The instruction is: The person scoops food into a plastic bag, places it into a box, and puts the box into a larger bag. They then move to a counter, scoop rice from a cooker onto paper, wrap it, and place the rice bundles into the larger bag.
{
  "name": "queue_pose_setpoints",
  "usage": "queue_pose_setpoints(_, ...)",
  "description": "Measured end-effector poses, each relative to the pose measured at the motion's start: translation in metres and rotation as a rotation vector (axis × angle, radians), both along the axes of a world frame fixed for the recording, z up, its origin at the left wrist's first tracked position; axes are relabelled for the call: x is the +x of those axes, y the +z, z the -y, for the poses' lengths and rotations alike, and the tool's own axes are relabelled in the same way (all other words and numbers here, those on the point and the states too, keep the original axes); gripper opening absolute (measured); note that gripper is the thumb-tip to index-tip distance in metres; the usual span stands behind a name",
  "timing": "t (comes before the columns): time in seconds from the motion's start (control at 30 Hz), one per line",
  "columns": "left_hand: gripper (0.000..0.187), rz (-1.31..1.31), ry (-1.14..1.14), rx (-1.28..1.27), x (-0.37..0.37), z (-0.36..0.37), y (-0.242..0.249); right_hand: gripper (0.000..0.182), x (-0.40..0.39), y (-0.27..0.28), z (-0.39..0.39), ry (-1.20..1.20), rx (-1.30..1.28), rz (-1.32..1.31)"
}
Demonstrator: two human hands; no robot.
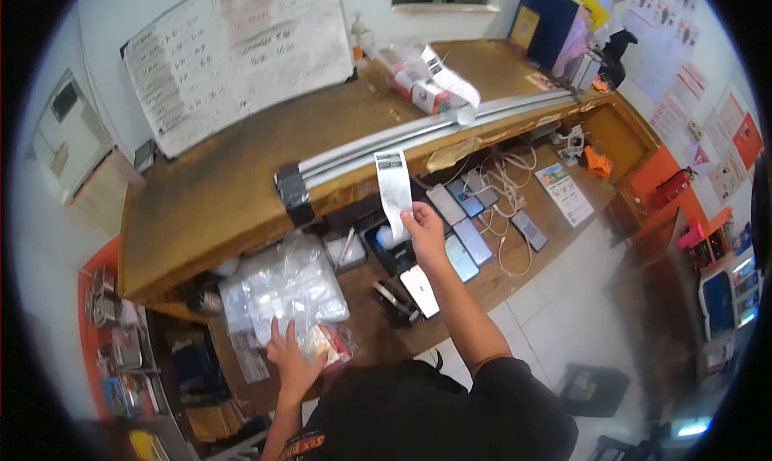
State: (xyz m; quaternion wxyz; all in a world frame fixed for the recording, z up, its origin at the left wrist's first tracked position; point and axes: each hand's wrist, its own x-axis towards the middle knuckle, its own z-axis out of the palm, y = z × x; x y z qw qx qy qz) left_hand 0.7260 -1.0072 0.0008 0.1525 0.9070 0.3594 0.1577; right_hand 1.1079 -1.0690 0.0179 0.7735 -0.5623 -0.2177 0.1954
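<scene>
Arm outstretched, our right hand pinches a paper slip, print illegible; our left hand splays open over plastic bags.

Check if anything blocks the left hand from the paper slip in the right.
Nothing visible blocks it. The plastic bags and pen lie between left hand and paper slip, but look lower than the slip.

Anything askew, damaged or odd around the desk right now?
Two things: white cables lie tangled among the phones on the lower desk, and the upper counter's front edge has a pale, ragged patch, possibly worn or peeling.
</scene>
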Motion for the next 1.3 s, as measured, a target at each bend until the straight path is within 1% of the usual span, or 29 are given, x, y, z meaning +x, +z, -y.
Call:
queue_pose_setpoints(0.03,0.096,0.165,-0.036,0.033,0.012,0.000,0.003,0.016,-0.018,-0.011,0.009,0.025,0.034,-0.061)
queue_pose_setpoints(0.07,0.092,0.214,-0.083,-0.045,0.027,-0.001,0.001,0.017,-0.039,-0.023,0.020,0.085,0.060,-0.094)
queue_pose_setpoints(0.1,0.089,0.271,-0.129,-0.120,0.046,-0.002,-0.003,0.015,-0.063,-0.022,0.034,0.147,0.012,-0.214)
queue_pose_setpoints(0.17,0.066,0.413,-0.129,-0.375,0.085,0.008,-0.006,0.015,-0.098,-0.060,0.054,0.251,-0.163,-0.152)
queue_pose_setpoints(0.23,0.042,0.625,-0.107,-0.885,0.118,0.013,-0.026,0.011,-0.132,-0.089,0.077,0.462,-0.269,-0.161)
queue_pose_setpoints(0.27,0.025,0.758,0.002,-1.072,0.128,0.018,-0.033,0.013,-0.142,-0.096,0.089,0.532,-0.327,-0.044)
queue_pose_setpoints(0.3,0.025,0.753,0.011,-1.083,0.128,0.019,-0.038,0.013,-0.143,-0.102,0.096,0.534,-0.337,-0.054)
queue_pose_setpoints(0.37,0.022,0.480,-0.210,-0.920,0.123,0.018,-0.047,0.019,-0.134,-0.127,0.113,0.163,-0.405,0.133)
queue_pose_setpoints(0.4,0.021,0.365,-0.241,-1.014,0.121,0.021,-0.041,0.024,-0.120,-0.142,0.121,-0.018,-0.521,0.092)
queue_pose_setpoints(0.43,0.021,0.360,-0.238,-1.018,0.117,0.023,-0.049,0.025,-0.103,-0.157,0.129,-0.205,-0.625,0.424)
queue_pose_setpoints(0.5,0.027,0.138,-0.566,-0.750,0.110,0.027,-0.085,0.022,-0.086,-0.188,0.134,-0.089,-0.621,0.144)
queue_pose_setpoints(0.53,0.030,0.021,-0.541,-0.825,0.107,0.031,-0.107,0.022,-0.084,-0.194,0.132,-0.088,-0.623,0.142)
queue_pose_setpoints(0.6,0.030,-0.043,-0.557,-0.864,0.106,0.041,-0.119,0.021,-0.083,-0.200,0.129,0.121,-0.754,-0.011)
queue_pose_setpoints(0.63,0.029,-0.106,-0.572,-0.902,0.108,0.046,-0.120,0.021,-0.086,-0.201,0.128,0.120,-0.757,-0.013)
queue_pose_setpoints(0.7,0.028,-0.091,-0.590,-0.940,0.107,0.051,-0.124,0.022,-0.097,-0.206,0.123,0.226,-0.734,-0.106)
queue_pose_setpoints(0.77,0.025,-0.014,-0.642,-1.035,0.107,0.054,-0.142,0.021,-0.109,-0.202,0.113,0.231,-0.706,-0.116)
queue_pose_setpoints(0.8,0.025,-0.012,-0.637,-1.043,0.107,0.056,-0.151,0.021,-0.112,-0.202,0.109,0.274,-0.665,-0.170)
queue_pose_setpoints(0.83,0.023,-0.013,-0.570,-1.108,0.108,0.057,-0.158,0.022,-0.115,-0.203,0.105,0.317,-0.623,-0.227)
queue_pose_setpoints(0.87,0.021,-0.015,-0.504,-1.169,0.109,0.058,-0.164,0.022,-0.118,-0.203,0.101,0.290,-0.623,-0.222)
queue_pose_setpoints(0.9,0.021,-0.017,-0.500,-1.175,0.111,0.058,-0.171,0.022,-0.119,-0.203,0.100,0.292,-0.628,-0.227)
queue_pose_setpoints(0.97,0.020,0.018,-0.309,-1.302,0.116,0.059,-0.177,0.018,-0.120,-0.204,0.102,0.251,-0.605,-0.377)
queue_pose_setpoints(1.0,0.023,0.052,-0.243,-1.417,0.116,0.060,-0.180,0.015,-0.126,-0.205,0.102,0.146,-0.544,-0.345)
queue_pose_setpoints(1.03,0.023,0.053,-0.244,-1.425,0.117,0.062,-0.183,0.015,-0.129,-0.193,0.108,0.144,-0.551,-0.346)
queue_pose_setpoints(1.1,0.026,0.014,-0.167,-1.327,0.117,0.069,-0.190,0.022,-0.139,-0.142,0.126,0.064,-0.607,-0.223)
queue_pose_setpoints(1.13,0.026,0.012,-0.164,-1.335,0.115,0.071,-0.190,0.022,-0.143,-0.130,0.144,0.164,-0.685,-0.287)
queue_pose_setpoints(1.2,0.027,0.080,-0.205,-1.420,0.115,0.069,-0.189,0.024,-0.157,-0.114,0.180,0.291,-0.712,-0.281)
queue_pose_setpoints(1.23,0.027,0.082,-0.204,-1.426,0.116,0.068,-0.190,0.024,-0.166,-0.116,0.197,0.304,-0.850,-0.165)
queue_pose_setpoints(1.27,0.027,0.102,-0.221,-1.498,0.116,0.068,-0.191,0.023,-0.173,-0.118,0.210,0.319,-0.986,-0.046)
queue_pose_setpoints(1.3,0.026,0.121,-0.235,-1.571,0.116,0.070,-0.192,0.023,-0.179,-0.124,0.218,0.323,-0.993,-0.049)
